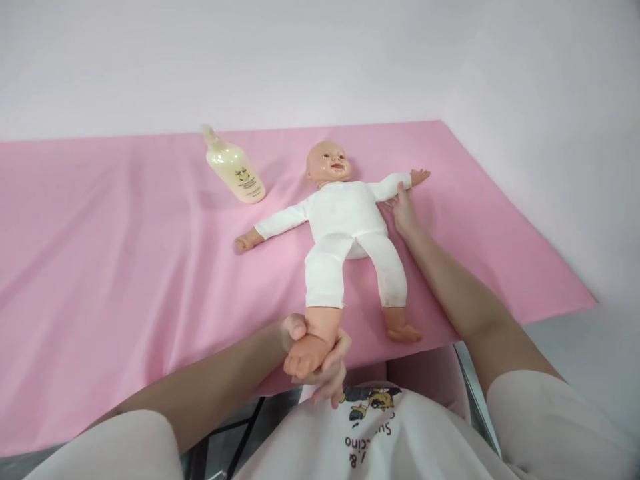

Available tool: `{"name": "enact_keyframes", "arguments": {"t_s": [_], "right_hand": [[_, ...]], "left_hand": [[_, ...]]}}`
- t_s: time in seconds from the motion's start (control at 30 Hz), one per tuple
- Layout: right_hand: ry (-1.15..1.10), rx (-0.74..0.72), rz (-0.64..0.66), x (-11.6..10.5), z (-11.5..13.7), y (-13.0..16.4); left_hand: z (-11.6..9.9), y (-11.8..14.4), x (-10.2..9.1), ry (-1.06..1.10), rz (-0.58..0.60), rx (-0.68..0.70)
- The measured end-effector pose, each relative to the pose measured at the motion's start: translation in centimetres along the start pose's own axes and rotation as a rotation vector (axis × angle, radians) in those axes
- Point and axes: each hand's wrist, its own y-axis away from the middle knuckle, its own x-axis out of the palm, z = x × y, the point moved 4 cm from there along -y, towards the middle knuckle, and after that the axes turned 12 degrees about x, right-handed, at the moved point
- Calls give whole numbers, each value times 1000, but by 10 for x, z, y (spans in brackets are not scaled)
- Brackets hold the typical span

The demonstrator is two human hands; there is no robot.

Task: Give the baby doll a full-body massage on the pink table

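A baby doll point(345, 207) with a soft white cloth body and a bald plastic head lies on its back on a pink sheet, its feet toward me. My left hand point(331, 368) is closed around the doll's lower leg and foot on the left side, thumb on one side and fingers curled beneath. That foot is raised near the table's front edge. On the right, my right hand point(404, 212) grips the doll's outstretched forearm close to the wrist, its fingers partly hidden under the sleeve. The doll's other arm and other leg rest on the sheet.
A pump bottle point(235, 170) of pale yellow liquid, with a cartoon label, lies on the sheet left of the doll's head. The pink sheet point(125, 267) covers the table and has soft folds. Behind it stands a pale wall point(280, 60).
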Motion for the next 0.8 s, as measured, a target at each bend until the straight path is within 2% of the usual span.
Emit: {"name": "enact_keyframes", "arguments": {"t_s": [0.13, 0.17, 0.2, 0.23, 0.33, 0.37, 0.43, 0.57, 0.7, 0.8], "right_hand": [[64, -127, 61, 4, 1, 6], [114, -146, 90, 6, 0, 7], [184, -167, 125, 9, -2, 7], [274, -197, 165, 12, -3, 9], [610, -338, 295, 23, -2, 18], [712, -389, 334, 27, -1, 22], [860, -470, 397, 31, 3, 28], [965, -533, 421, 34, 7, 31], [933, -513, 398, 33, 6, 31], [787, -461, 351, 31, 4, 29]], "left_hand": [[-17, -2, 7, 76, 209, 163], [-23, -2, 8, 61, 204, 198], [-29, -3, 8, 34, 151, 237], [-37, -3, 5, 2, 37, 292], [-55, 2, -8, -70, -487, 472], [-57, 5, -12, -80, -621, 497], [-59, 8, -16, -91, -748, 492], [-58, 9, -23, -102, -815, 462], [-55, 12, -28, -128, -837, 426], [-50, 10, -24, -136, -724, 341]]}}
